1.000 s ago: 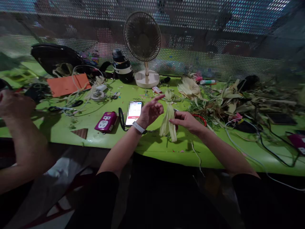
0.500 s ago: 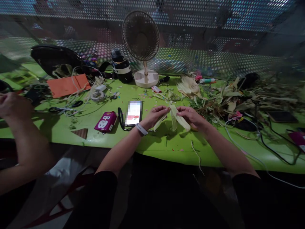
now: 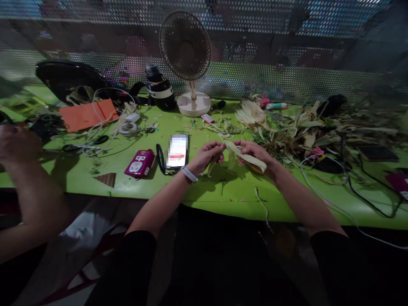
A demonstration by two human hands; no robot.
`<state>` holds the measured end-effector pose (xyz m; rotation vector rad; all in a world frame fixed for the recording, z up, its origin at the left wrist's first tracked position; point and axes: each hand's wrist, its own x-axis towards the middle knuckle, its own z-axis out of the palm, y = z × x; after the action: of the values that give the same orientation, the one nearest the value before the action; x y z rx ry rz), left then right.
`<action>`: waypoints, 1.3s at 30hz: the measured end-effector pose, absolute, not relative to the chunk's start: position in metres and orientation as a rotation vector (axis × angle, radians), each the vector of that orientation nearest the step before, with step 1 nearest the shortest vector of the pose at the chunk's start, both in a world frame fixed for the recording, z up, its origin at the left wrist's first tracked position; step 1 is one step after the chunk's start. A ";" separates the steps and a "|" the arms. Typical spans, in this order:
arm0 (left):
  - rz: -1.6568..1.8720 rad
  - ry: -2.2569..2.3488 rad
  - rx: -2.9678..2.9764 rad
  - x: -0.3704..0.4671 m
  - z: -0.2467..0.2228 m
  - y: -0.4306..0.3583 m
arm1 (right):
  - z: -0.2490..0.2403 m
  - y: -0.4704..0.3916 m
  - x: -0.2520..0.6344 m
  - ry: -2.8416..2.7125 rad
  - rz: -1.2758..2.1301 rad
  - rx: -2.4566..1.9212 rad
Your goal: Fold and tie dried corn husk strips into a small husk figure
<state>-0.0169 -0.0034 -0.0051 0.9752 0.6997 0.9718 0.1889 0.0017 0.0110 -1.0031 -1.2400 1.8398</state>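
My left hand (image 3: 209,155), with a pale band on its wrist, pinches the gathered end of several pale corn husk strips (image 3: 251,159) just above the green table. My right hand (image 3: 257,154) is closed at the same husk, its fingers partly hidden behind it. One strip fans out to the right across those fingers, while others hang down between the hands. Beneath the right hand a yellow curved thing (image 3: 256,169) shows in part; its kind is unclear. Left of my hands lies a phone (image 3: 177,151) with a lit screen and a dark strap.
A fan (image 3: 193,105) and a dark bottle (image 3: 162,94) stand at the back. Heaped dried husks (image 3: 309,131) and cables cover the right side. A purple power strip (image 3: 140,163), scissors (image 3: 75,147) and orange card (image 3: 89,114) lie left, near another person's arm (image 3: 35,187).
The right-hand husk strip has swung up and rightward, now lying across my right fingers rather than hanging down. My left hand keeps its pinch. The view has shifted slightly.
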 end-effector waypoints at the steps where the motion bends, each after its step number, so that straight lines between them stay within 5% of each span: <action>1: 0.989 0.697 0.970 -0.017 -0.005 -0.003 | 0.012 0.001 0.189 -1.232 1.841 -0.997; 14: 1.013 0.746 1.048 -0.014 -0.003 -0.008 | 0.016 -0.012 0.178 -1.450 1.680 -1.065; 26: 1.344 0.901 1.339 -0.015 -0.007 -0.009 | 0.007 -0.018 0.171 -1.695 1.140 -1.087; 39: 0.948 0.805 1.002 -0.023 0.005 -0.002 | 0.016 -0.004 0.179 -1.383 1.519 -1.119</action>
<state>-0.0230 -0.0019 0.0047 1.0015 0.8047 0.9479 0.1789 -0.0038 0.0164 -1.1188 -1.3828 1.5192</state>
